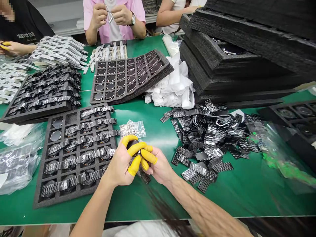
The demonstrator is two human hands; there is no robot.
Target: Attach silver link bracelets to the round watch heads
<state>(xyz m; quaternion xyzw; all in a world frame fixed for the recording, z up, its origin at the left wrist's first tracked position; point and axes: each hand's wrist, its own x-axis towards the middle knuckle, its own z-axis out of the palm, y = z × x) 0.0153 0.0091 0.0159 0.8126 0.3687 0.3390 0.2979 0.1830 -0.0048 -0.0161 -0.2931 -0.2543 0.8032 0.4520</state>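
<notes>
In front of me my left hand [123, 164], with yellow finger cots on its fingertips, is closed around a dark round watch [132, 144]. My right hand [159, 164], also in yellow finger cots, pinches at the watch's edge, its fingertips meeting those of my left. A black metal link band [146, 178] hangs below the fingers; whether it is joined to the watch is hidden. Just beyond the hands lies a clear bag of small metal pins [132, 128]. To the left, a black foam tray [37, 197] holds watches, most with black link bands.
A heap of black link bands [204, 141] lies to the right. Further back are a foam tray of watch heads [120, 74], crumpled white wrapping [175, 85] and tall foam stacks [222, 75]. White straps [60, 51] lie at the far left. Co-workers sit across the table [153, 118].
</notes>
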